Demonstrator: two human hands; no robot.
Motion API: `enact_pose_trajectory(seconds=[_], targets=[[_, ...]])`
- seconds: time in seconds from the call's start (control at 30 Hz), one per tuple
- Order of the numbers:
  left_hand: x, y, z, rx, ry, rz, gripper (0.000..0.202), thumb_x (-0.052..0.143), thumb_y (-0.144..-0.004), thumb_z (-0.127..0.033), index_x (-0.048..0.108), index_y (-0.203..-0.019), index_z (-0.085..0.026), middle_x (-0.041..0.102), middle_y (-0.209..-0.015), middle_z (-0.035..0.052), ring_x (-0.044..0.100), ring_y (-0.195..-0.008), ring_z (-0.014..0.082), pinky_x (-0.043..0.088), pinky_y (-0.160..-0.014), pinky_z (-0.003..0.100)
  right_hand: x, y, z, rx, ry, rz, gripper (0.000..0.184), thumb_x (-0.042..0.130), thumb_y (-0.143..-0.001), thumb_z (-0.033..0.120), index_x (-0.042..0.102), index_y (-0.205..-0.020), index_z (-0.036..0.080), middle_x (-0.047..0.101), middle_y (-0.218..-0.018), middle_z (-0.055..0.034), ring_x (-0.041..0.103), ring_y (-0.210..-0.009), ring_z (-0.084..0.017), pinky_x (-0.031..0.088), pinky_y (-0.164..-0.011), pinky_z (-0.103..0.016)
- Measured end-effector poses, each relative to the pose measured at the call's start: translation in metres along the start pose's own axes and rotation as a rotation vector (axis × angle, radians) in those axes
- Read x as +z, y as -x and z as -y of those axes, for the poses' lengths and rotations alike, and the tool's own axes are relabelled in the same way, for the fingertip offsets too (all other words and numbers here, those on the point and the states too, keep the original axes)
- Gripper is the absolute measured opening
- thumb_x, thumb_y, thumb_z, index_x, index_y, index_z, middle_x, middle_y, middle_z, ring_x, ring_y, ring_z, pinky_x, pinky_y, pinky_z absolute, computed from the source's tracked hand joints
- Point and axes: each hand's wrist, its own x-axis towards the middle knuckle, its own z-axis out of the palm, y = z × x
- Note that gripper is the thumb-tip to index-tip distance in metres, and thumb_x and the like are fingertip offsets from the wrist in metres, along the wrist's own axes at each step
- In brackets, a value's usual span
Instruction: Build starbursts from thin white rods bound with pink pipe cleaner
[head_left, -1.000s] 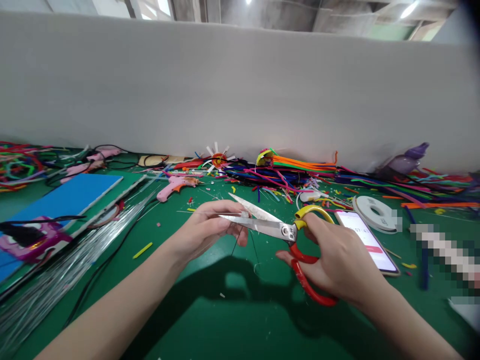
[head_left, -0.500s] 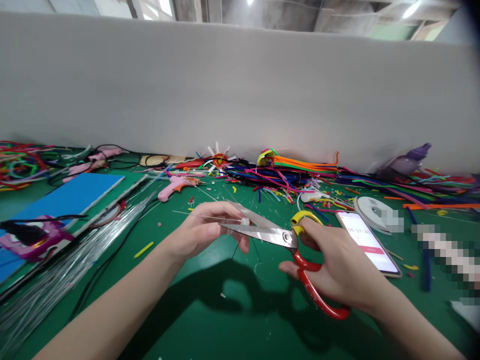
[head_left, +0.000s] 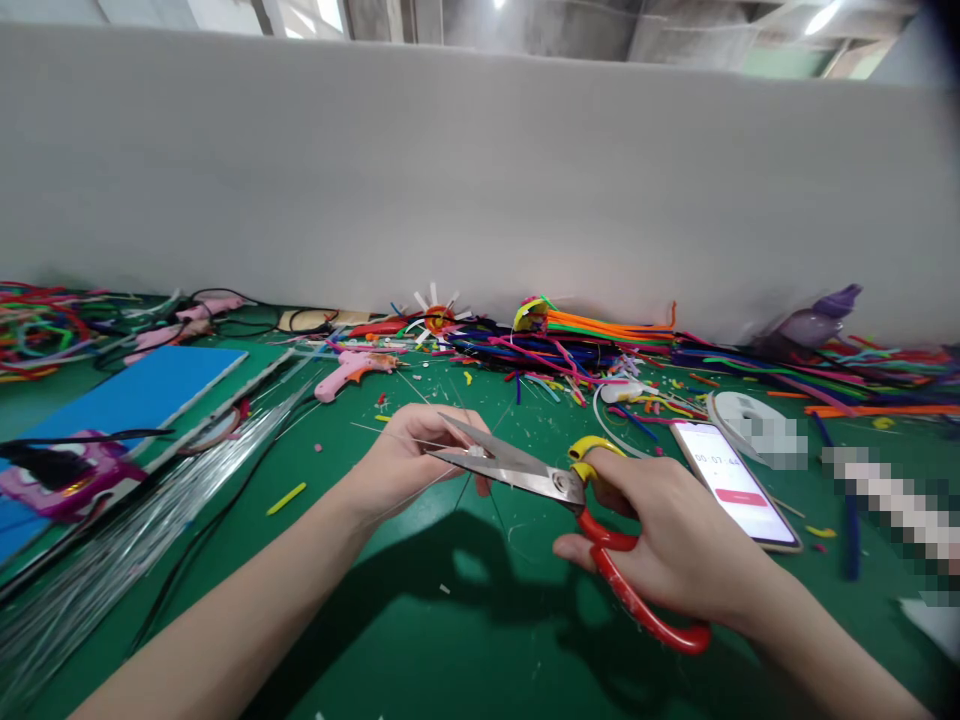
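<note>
My right hand [head_left: 652, 510] grips a pair of scissors [head_left: 517, 468] with one yellow and one red handle. Its blades are parted and point left, over the fingers of my left hand [head_left: 420, 455]. Those fingers are closed in a pinch on a small clear piece [head_left: 475, 452] with thin, stiff strands sticking out in several directions. The piece lies between the blades, partly hidden by them. Whether the metal touches it I cannot tell.
A pink glue gun [head_left: 356, 372] lies behind my left hand. Clear strips [head_left: 150, 530] and a blue board [head_left: 165, 385] are at left. On the right are a phone [head_left: 731, 480], a white spool [head_left: 750, 425] and a blurred patch [head_left: 892, 510]. Pipe cleaners [head_left: 600, 325] line the back.
The scissors have shifted slightly left and their blades look wider apart around the small clear piece. My left hand has stayed almost in place and still pinches it.
</note>
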Motion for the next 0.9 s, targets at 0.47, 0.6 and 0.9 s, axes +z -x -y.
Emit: enact_pose_trajectory(seconds=[0.47,0.6,0.9], targets=[[0.0053,-0.001,0.0012,0.044,-0.029,-0.034,0.023,0.074,-0.072,-0.033,0.064,-0.064,-0.014,0.062,-0.065,0.0002,0.06,-0.054,0.0108,0.047,-0.053,0.022,0.007,0.0014,-0.0058,-0.032,0.006,-0.05,0.052,0.048,-0.075,0.073,0.043,-0.067,0.021,0.04,-0.051,0.0063,0.027,-0.046,-0.009,0.018,-0.047,-0.024],[0.0043,0.0001,0.0023,0.055,-0.009,-0.005,0.019,0.072,-0.075,-0.029,0.065,-0.065,-0.015,0.062,-0.066,-0.0007,0.06,-0.055,0.0103,0.047,-0.055,0.023,0.0078,0.0013,-0.0065,-0.066,0.019,-0.12,0.051,0.05,-0.075,0.07,0.041,-0.064,0.021,0.037,-0.05,0.0069,0.026,-0.045,-0.009,0.018,-0.047,-0.024],[0.0002,0.0003,0.0036,0.018,-0.033,0.001,0.016,0.071,-0.077,-0.027,0.066,-0.066,-0.016,0.061,-0.064,-0.0004,0.059,-0.055,0.0104,0.046,-0.056,0.023,0.0096,0.0019,-0.0084,-0.126,0.124,-0.24,0.043,0.052,-0.079,0.059,0.043,-0.062,0.021,0.04,-0.049,0.0061,0.036,-0.042,-0.01,0.02,-0.046,-0.026]])
